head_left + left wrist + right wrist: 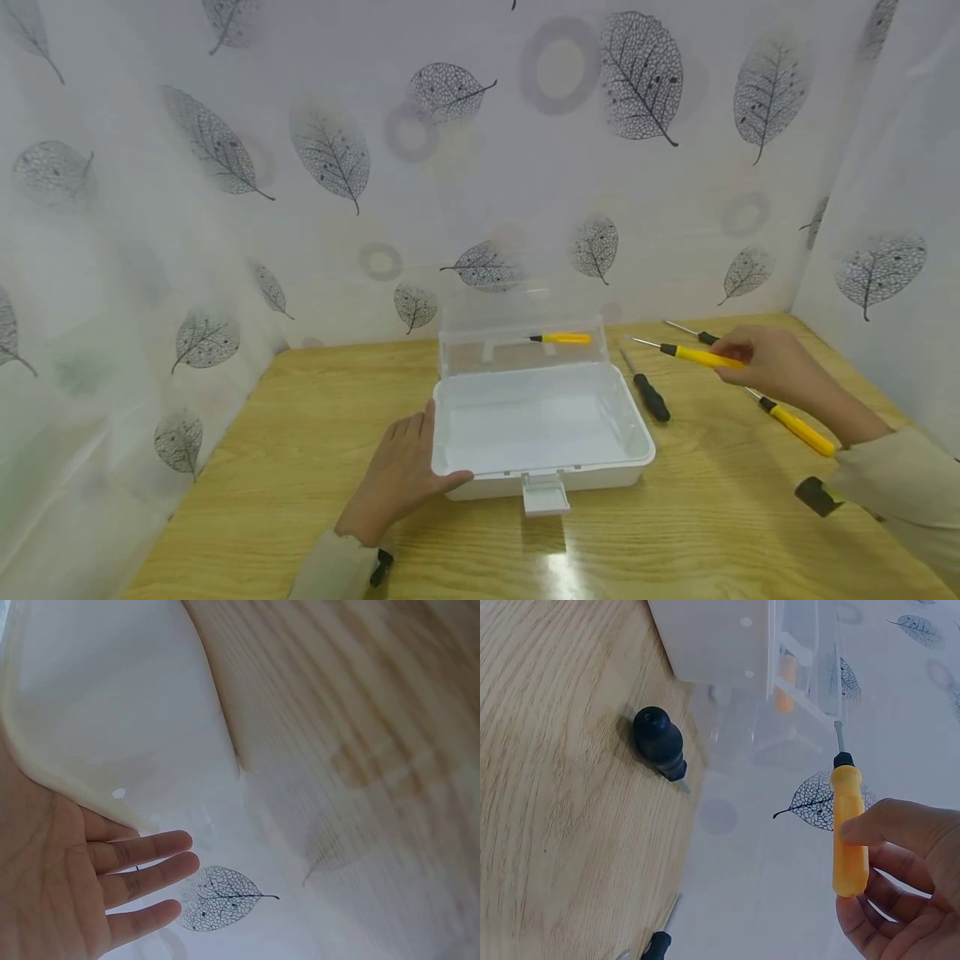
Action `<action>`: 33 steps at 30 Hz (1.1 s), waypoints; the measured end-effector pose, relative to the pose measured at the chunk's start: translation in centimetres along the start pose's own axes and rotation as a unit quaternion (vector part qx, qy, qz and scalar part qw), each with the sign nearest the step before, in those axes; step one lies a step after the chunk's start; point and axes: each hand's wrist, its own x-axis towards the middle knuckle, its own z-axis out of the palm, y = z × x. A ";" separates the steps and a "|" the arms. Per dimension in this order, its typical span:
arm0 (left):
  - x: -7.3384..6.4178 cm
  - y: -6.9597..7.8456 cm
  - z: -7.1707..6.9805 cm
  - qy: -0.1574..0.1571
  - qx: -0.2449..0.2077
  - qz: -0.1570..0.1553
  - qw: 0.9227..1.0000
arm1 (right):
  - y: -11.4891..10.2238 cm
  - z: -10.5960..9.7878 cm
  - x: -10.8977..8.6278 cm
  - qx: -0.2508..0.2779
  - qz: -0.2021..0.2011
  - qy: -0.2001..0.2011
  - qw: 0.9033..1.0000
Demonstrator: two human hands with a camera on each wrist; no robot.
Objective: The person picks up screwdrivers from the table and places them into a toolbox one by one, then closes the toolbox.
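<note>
A white plastic box [645, 454] with its clear lid [517, 354] raised stands on the table. My left hand [401, 467] rests against the box's left side, fingers straight and thumb along the front rim. Above the table, to the right of the box, my right hand [780, 367] pinches the yellow handle of a screwdriver [697, 357]. Its shaft points left, towards the lid. In the right wrist view, thumb and fingers hold that screwdriver [849, 832] by the handle. Another yellow screwdriver [566, 338] shows at the lid; whether inside or behind it I cannot tell.
A black-handled screwdriver [651, 398] lies just right of the box. Farther right lie a second black-handled one [707, 337], partly behind my right hand, and a yellow-handled one [802, 429]. A leaf-patterned curtain [525, 192] borders the table. The box's latch [545, 496] sticks out in front.
</note>
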 end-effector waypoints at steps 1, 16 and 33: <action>0.0 0.0 0.0 0.000 -0.001 -0.001 1.000 | -0.1 0.0 0.1 -0.001 0.002 0.000 1.000; -0.1 0.0 0.2 0.012 0.010 0.007 1.000 | -1.7 0.4 1.2 0.022 -0.004 -0.011 1.000; -0.1 0.1 0.0 0.001 0.008 -0.006 1.000 | -3.5 0.7 2.4 0.025 -0.016 -0.017 0.999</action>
